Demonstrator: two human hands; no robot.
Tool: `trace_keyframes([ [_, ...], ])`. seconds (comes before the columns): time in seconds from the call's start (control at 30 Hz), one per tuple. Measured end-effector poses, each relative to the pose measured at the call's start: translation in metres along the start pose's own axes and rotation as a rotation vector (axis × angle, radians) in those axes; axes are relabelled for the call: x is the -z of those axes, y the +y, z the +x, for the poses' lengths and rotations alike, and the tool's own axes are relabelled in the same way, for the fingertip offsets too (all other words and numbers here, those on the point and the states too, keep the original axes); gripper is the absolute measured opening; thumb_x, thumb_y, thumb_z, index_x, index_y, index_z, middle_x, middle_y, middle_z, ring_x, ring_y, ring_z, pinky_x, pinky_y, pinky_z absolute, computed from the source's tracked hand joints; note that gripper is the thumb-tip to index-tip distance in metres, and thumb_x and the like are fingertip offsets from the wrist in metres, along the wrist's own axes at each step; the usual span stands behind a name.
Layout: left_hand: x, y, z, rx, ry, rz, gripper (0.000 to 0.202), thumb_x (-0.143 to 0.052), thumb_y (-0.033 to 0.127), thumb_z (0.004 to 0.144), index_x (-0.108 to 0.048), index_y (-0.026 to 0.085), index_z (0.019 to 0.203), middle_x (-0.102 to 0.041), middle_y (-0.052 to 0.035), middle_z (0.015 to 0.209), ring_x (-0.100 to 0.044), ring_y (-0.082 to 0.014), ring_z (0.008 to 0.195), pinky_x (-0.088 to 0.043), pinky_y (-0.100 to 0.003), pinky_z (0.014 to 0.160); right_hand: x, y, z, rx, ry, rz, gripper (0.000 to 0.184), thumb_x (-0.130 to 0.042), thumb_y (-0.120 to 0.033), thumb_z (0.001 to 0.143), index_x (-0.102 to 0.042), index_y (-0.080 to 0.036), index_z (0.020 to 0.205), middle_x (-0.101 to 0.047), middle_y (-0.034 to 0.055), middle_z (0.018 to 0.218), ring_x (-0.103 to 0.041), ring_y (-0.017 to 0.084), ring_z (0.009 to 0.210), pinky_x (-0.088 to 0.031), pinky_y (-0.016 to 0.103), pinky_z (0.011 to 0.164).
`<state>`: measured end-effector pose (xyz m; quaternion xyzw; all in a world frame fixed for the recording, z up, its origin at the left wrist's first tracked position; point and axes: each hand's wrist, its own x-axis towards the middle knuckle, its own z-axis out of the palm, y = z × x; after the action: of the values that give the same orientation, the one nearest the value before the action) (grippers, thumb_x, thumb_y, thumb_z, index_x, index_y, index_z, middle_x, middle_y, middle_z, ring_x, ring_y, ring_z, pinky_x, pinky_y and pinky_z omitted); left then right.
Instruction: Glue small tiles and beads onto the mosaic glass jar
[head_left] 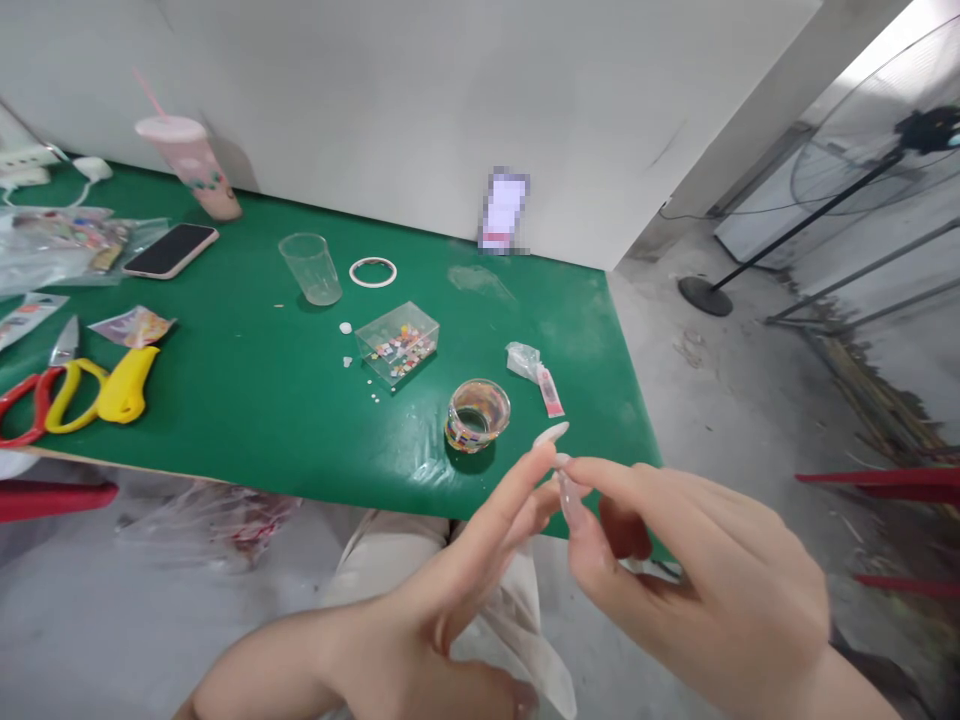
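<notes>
My left hand (457, 590) and my right hand (697, 580) meet in front of the near right edge of the green table (247, 400). Their long-nailed fingertips are pinched together around something tiny that I cannot make out. Just beyond the fingertips stands a small clear cup with a colourful decorated band (478, 414). A small plastic packet with a pink label (534, 372) lies to its right. Farther back sits a clear plastic box of small coloured pieces (398, 342), with tiny white bits loose on the table beside it.
A clear cup (311, 268) and a white ring (373, 271) stand behind the box. At the left lie red and yellow scissors (75, 395), a phone (171, 249), plastic bags and a pink tumbler (191, 165). A standing fan (885, 140) is on the floor at right.
</notes>
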<state>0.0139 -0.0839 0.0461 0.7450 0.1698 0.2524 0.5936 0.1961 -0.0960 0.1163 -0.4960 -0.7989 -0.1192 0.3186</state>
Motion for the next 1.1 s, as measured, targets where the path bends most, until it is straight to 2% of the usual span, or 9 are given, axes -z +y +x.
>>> trace_keyframes([
  [0.1,0.0,0.003,-0.001,-0.023,-0.019,-0.051,0.106,-0.056,0.007,0.081,0.016,0.043,0.15,0.0,0.0065,0.163,-0.009,-0.0293,0.146,-0.03,-0.05,0.115,0.002,0.001,0.001,-0.013,-0.027,0.006,0.011,-0.056,-0.013,0.083,-0.066,-0.016,0.086,-0.051,-0.0091,0.044,-0.045,0.006,0.035,-0.039,0.021,0.041],
  [0.17,-0.002,0.007,-0.001,-0.032,0.038,-0.002,0.102,-0.047,0.0,0.08,0.012,0.041,0.151,0.004,0.0086,0.162,-0.002,-0.0267,0.147,-0.023,-0.047,0.118,0.002,0.001,0.001,0.002,-0.055,0.008,0.012,-0.055,-0.015,0.085,-0.066,-0.015,0.087,-0.052,-0.0089,0.044,-0.046,0.007,0.035,-0.04,0.022,0.041],
  [0.27,-0.005,0.013,0.001,-0.032,0.1,0.1,0.101,-0.042,-0.004,0.077,0.012,0.037,0.152,0.006,0.0067,0.163,0.0,-0.0274,0.147,-0.017,-0.048,0.12,0.001,0.002,0.001,0.039,-0.065,-0.019,0.015,-0.052,-0.017,0.088,-0.067,-0.014,0.09,-0.051,-0.0092,0.044,-0.046,0.007,0.035,-0.038,0.023,0.041],
  [0.4,-0.007,0.016,0.005,0.003,0.147,0.284,0.099,-0.041,-0.003,0.079,0.013,0.034,0.153,0.005,0.0023,0.164,-0.003,-0.0311,0.149,-0.016,-0.054,0.121,-0.002,0.001,-0.001,0.068,-0.064,-0.109,0.018,-0.05,-0.018,0.092,-0.067,-0.012,0.09,-0.05,-0.0087,0.044,-0.046,0.008,0.035,-0.035,0.026,0.042],
  [0.6,-0.014,0.004,0.007,-0.003,0.277,0.503,0.096,-0.042,-0.001,0.079,0.011,0.026,0.154,0.006,-0.0065,0.164,-0.003,-0.0382,0.148,-0.015,-0.063,0.119,-0.012,0.002,-0.001,0.205,-0.091,-0.25,0.02,-0.047,-0.014,0.094,-0.066,-0.01,0.088,-0.054,-0.0057,0.047,-0.046,0.009,0.039,-0.033,0.027,0.044],
  [0.73,-0.019,-0.004,0.008,-0.028,0.359,0.526,0.094,-0.041,-0.003,0.078,0.005,0.023,0.155,0.0,-0.0107,0.164,-0.003,-0.0362,0.149,-0.017,-0.063,0.118,-0.015,0.007,-0.001,0.247,-0.136,-0.265,0.019,-0.046,-0.01,0.091,-0.065,-0.008,0.092,-0.057,-0.0038,0.05,-0.046,0.01,0.04,-0.032,0.027,0.044],
  [0.93,-0.022,-0.011,0.012,-0.016,0.391,0.553,0.093,-0.042,-0.003,0.076,0.002,0.02,0.155,-0.004,-0.012,0.163,-0.004,-0.032,0.15,-0.015,-0.058,0.12,-0.017,0.011,0.0,0.326,-0.157,-0.27,0.021,-0.045,-0.006,0.088,-0.066,-0.007,0.094,-0.053,-0.0044,0.048,-0.044,0.011,0.039,-0.031,0.028,0.043],
  [1.1,-0.018,-0.009,0.013,-0.016,0.376,0.501,0.089,-0.04,-0.004,0.079,-0.003,0.022,0.155,-0.004,-0.0092,0.164,-0.002,-0.0312,0.15,-0.014,-0.059,0.12,-0.022,0.011,-0.001,0.255,-0.107,-0.26,0.02,-0.046,-0.01,0.091,-0.066,-0.009,0.085,-0.053,-0.0051,0.047,-0.044,0.01,0.039,-0.032,0.028,0.044],
])
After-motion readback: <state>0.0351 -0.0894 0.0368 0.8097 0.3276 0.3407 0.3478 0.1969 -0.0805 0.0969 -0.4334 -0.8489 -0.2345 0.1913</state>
